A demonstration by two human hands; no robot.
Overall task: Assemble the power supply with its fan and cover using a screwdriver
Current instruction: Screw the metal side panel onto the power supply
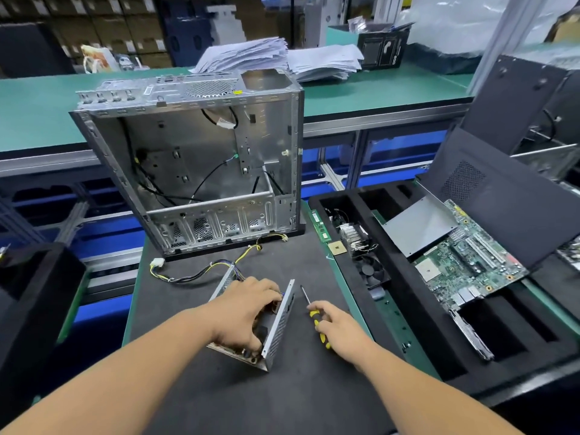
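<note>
The open metal power supply (280, 324) lies on the dark mat in front of me, its perforated wall on the right and its board exposed. My left hand (248, 312) rests inside it, fingers curled over the parts. Its cable bundle (201, 271) trails away to the upper left. My right hand (337, 331) holds a yellow and black screwdriver (315, 318) just right of the casing, tip pointing away from me. A black fan (372, 270) sits in the foam tray to the right. A grey metal plate (419, 227) lies in the tray.
An empty computer case (201, 164) stands open behind the power supply. The black foam tray (439, 343) on the right holds a motherboard (470, 262), a memory stick (320, 226) and a heatsink (351, 235). Paper stacks (276, 56) lie on the far green bench.
</note>
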